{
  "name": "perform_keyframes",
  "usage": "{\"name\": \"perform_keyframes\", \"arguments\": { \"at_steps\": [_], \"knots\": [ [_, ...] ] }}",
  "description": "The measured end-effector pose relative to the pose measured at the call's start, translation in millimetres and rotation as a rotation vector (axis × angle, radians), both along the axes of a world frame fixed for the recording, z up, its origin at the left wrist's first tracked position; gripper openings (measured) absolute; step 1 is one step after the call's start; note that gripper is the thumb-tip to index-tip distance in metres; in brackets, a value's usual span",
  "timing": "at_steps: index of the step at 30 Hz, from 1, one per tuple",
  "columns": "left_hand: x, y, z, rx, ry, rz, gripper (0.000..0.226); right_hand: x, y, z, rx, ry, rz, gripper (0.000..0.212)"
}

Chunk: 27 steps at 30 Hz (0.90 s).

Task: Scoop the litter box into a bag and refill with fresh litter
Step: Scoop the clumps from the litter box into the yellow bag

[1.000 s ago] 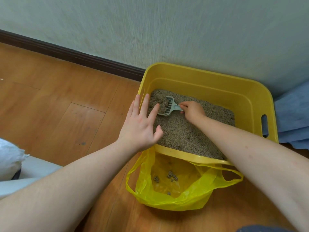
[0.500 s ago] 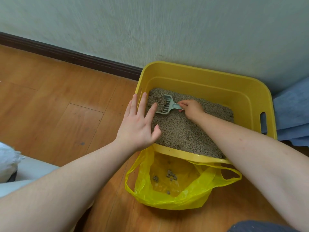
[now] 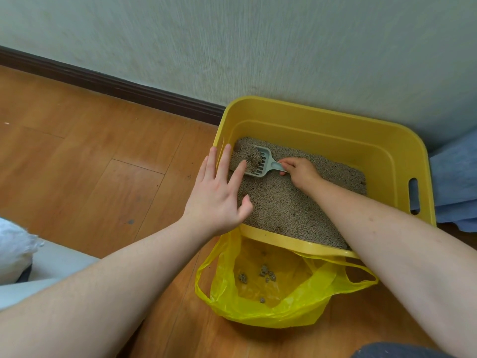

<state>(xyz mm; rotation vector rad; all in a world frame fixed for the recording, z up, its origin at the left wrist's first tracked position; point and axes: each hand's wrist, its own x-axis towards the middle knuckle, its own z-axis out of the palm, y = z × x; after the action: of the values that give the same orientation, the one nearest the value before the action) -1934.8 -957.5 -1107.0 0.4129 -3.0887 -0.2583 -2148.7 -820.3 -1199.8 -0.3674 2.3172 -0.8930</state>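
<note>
Gripping the handle of the grey slotted litter scoop (image 3: 260,162) in my right hand (image 3: 300,173), I have its blade loaded with litter (image 3: 284,205) at the far left corner of the yellow litter box (image 3: 335,135). My left hand (image 3: 219,195) lies open, fingers spread, over the box's left rim, grasping nothing. Just in front of the box, a yellow plastic bag (image 3: 278,306) sits open on the wooden floor (image 3: 90,164), a few clumps (image 3: 267,271) inside.

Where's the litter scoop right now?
In the head view, the scoop is in the yellow litter box's far left corner, held by the right hand, beside the left hand's fingertips.
</note>
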Motion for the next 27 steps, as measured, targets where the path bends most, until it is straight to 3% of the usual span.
{"name": "perform_keyframes", "arguments": {
  "at_steps": [9,22,27],
  "knots": [
    [-0.6,-0.1,0.6,-0.004,-0.001,0.009,0.075,4.8,5.7,9.5,-0.025,0.006,0.032,0.028],
    [1.3,-1.3,1.0,-0.023,-0.037,0.004,0.077,4.9,94.3,49.2,0.196,0.113,0.177,0.024],
    [3.3,-2.2,1.2,-0.042,-0.037,-0.03,0.076,16.9,118.6,60.7,0.189,0.089,0.146,0.023]
  ]
}}
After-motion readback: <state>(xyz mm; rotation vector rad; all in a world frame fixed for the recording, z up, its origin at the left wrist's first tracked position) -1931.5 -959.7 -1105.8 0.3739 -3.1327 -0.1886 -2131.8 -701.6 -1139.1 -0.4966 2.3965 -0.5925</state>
